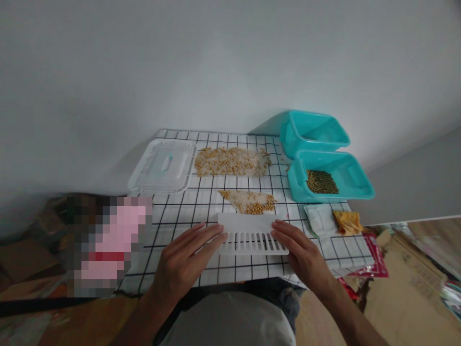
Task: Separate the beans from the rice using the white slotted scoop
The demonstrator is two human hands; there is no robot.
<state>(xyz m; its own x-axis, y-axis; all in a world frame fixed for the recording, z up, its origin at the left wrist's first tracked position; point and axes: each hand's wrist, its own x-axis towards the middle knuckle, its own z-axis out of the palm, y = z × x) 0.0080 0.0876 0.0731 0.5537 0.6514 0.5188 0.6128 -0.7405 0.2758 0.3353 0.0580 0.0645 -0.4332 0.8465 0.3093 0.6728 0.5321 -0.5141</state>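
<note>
Between my hands is a white slotted plastic plate [252, 222], with a solid upper strip and a row of slots below. My left hand [187, 254] grips its left end, fingers together and pointing to the right. The fingers of my right hand [297, 245] press on its right end; that thumb is mostly hidden. Right against the plate's far edge lies a small heap of yellow soybeans and white grains [252, 202]. Farther back, a larger spread of mixed beans and grains [230, 162] covers the checkered cloth [212, 185].
A clear lid [163, 166] lies at the left. Two turquoise bins stand at the right: the near bin [355, 178] holds greenish beans; the far bin [317, 127] is behind it. A white packet [320, 220] and yellow cloth [347, 222] lie near the right edge. Cardboard [406, 288] covers the floor.
</note>
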